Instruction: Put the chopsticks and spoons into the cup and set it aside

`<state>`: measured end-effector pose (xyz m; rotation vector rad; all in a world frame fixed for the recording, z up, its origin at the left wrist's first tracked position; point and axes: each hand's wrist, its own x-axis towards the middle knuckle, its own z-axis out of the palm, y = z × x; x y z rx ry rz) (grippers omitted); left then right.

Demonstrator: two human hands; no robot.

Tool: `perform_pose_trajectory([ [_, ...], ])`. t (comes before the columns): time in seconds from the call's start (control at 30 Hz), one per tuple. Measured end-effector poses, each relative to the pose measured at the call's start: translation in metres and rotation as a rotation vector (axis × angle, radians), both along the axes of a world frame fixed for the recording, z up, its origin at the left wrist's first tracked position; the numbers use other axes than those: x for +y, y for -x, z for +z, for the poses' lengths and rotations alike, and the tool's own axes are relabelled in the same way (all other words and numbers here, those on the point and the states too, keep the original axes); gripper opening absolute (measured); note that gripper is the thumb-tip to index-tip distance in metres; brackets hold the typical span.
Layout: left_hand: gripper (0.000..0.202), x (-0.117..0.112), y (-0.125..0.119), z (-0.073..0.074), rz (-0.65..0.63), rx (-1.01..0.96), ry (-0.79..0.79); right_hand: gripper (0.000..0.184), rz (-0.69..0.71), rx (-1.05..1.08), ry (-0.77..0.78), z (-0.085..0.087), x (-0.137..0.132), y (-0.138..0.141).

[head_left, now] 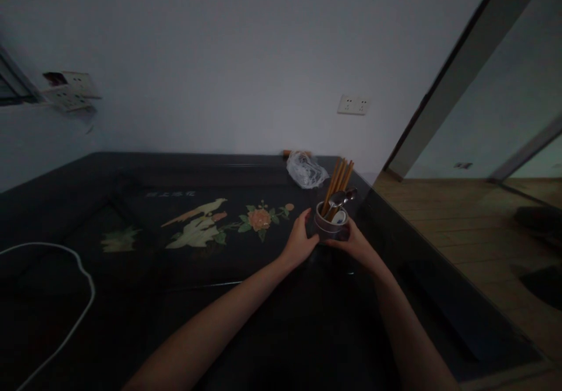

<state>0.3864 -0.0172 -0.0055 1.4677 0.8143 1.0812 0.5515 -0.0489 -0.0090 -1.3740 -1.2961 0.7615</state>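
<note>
A round utensil holder [327, 227] with a light rim is gripped from both sides at the right part of the dark table. Wooden chopsticks [337, 179] stand in it, leaning to the right. Metal spoons [337, 199] and a white spoon [339, 218] also stick out of its mouth. My left hand [302, 237] is closed round the holder's left side. On the other side my right hand [351, 240] wraps its right and near side. Whether the holder's base touches the table is too dark to tell.
A crumpled clear plastic bag [305, 171] lies near the wall, with an orange-brown object [287, 153] behind it. A white cable [90, 285] curves across the left. The dark table [263, 174] has a painted flower and bird; its right edge drops to a wooden floor [421, 221].
</note>
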Motion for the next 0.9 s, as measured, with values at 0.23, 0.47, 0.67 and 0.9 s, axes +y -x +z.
perform_pose_trajectory([
  [0.23, 0.051, -0.043, 0.094, 0.036, 0.023, 0.044, -0.126, 0.029, -0.258, -0.480, 0.155, 0.060, -0.063, -0.036],
  [0.47, 0.022, -0.114, 0.175, 0.039, -0.229, 0.187, 0.046, 0.030, 0.367, -0.433, 0.058, 0.093, -0.087, 0.090],
  [0.67, 0.030, -0.116, 0.187, 0.009, -0.249, 0.321, -0.091, 0.026, 0.672, -0.613, -0.089, 0.028, -0.084, 0.149],
  [0.9, 0.041, -0.114, 0.200, 0.006, -0.394, 0.439, -0.447, 0.027, 0.681, -0.632, -0.266, 0.010, -0.095, 0.149],
])
